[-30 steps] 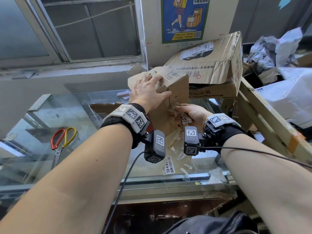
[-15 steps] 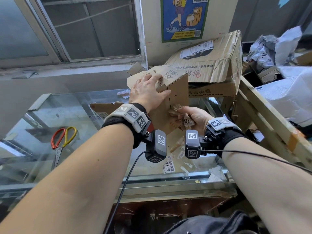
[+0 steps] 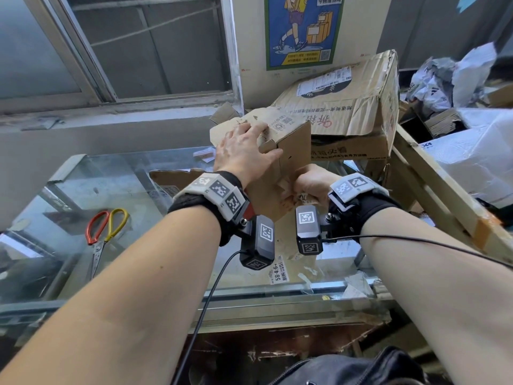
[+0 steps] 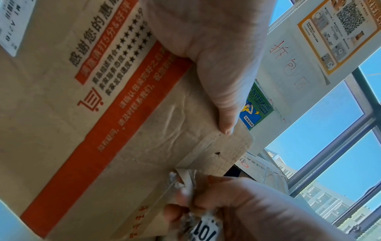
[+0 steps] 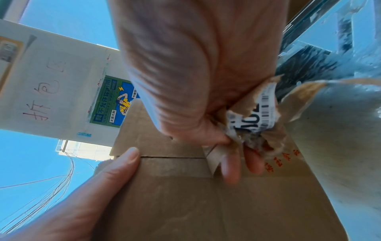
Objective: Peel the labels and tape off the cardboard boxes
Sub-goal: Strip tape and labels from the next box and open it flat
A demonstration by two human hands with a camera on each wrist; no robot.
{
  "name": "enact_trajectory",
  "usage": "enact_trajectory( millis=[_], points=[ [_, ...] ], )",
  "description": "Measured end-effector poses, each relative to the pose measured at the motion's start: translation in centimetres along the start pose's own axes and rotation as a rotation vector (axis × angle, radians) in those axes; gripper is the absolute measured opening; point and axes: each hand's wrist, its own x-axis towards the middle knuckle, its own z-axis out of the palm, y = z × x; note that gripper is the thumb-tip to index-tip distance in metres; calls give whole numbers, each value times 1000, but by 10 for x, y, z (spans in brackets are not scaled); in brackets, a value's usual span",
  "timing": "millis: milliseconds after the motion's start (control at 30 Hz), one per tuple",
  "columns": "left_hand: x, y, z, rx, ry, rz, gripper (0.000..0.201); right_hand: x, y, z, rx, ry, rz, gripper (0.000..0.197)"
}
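Observation:
A small brown cardboard box (image 3: pixel 291 151) is held up above the glass counter. My left hand (image 3: pixel 244 151) grips its top corner, thumb across the near face (image 4: pixel 224 104). Below and to the right, my right hand (image 3: pixel 311 184) pinches a strip of clear tape (image 5: pixel 212 158) partly lifted off the box seam, with a crumpled wad of torn label and tape (image 5: pixel 253 120) bunched in the same fist. The box face (image 4: pixel 103 101) carries an orange band and printed text. The tape strip (image 4: pixel 185 177) curls up from the seam by my right fingers.
A larger crushed cardboard box (image 3: pixel 341 112) with a shipping label leans behind. Red and yellow scissors (image 3: pixel 104 234) lie on the glass counter (image 3: pixel 83 195) at left. Peeled label scraps (image 3: pixel 279 273) lie on the glass near the front edge. A wooden frame (image 3: pixel 433 195) and plastic bags (image 3: pixel 455 76) crowd the right.
My right hand has pulled the tape a little further along the seam, rising slightly toward the box. The left hand keeps the same hold on the box.

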Motion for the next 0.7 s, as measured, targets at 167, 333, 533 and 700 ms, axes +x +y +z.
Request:
enact_trajectory(
  millis=[167, 333, 533, 700],
  points=[
    [-1, -2, 0, -6, -1, -2, 62, 0, -2, 12, 198, 44, 76, 25],
    [0, -2, 0, 1, -4, 8, 63, 4, 7, 14, 225, 1, 66, 29],
    [1, -3, 1, 4, -11, 12, 66, 7, 17, 12, 174, 39, -5, 23],
    [-1, -3, -1, -6, -11, 11, 66, 8, 18, 20, 257, 49, -29, 36]
  ],
)
